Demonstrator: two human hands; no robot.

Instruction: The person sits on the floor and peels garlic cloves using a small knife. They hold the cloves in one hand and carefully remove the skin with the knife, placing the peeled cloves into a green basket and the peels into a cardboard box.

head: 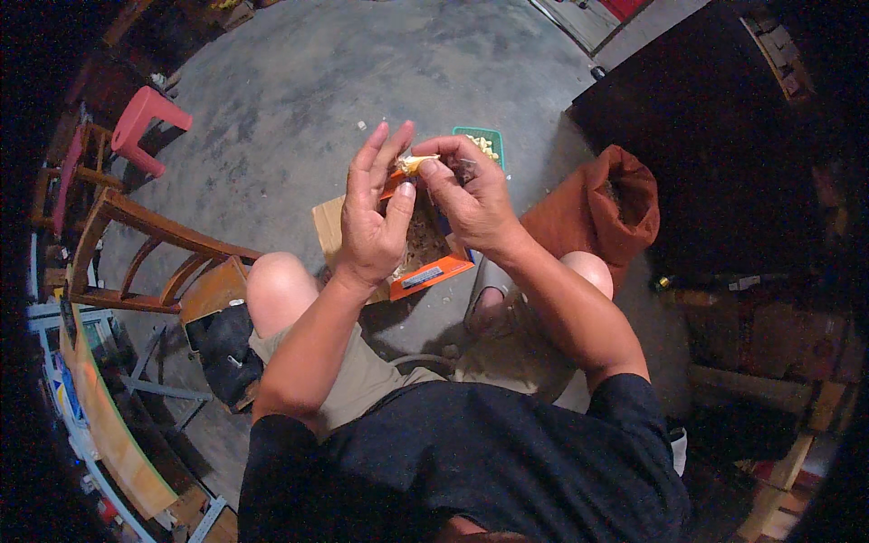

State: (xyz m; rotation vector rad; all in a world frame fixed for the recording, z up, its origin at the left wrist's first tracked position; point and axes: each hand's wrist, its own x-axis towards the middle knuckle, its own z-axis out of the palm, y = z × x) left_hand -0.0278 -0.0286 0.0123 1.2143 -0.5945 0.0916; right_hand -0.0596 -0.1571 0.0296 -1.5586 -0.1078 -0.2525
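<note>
My right hand [472, 193] pinches a small pale yellow piece [417, 163], which looks like a garlic clove, between thumb and index finger. Beside it, my left hand [377, 210] has its fingers spread and its thumb apart; whether it touches the frayed, whitish end of the piece cannot be told. Below both hands an open cardboard box [432, 277] with orange flaps sits on the floor, partly hidden by them. Brown, dry scraps [426, 237] lie inside it. Just beyond my right hand, a green plastic basket [502, 146] holds several pale pieces [483, 145].
A reddish-brown sack [570, 210] with a rolled-open mouth stands right of the box. To the left are a wooden chair [170, 231], with a black bag [227, 353] on its seat, and a pink plastic stool [142, 129]. Small white bits [362, 125] dot the concrete floor [285, 102].
</note>
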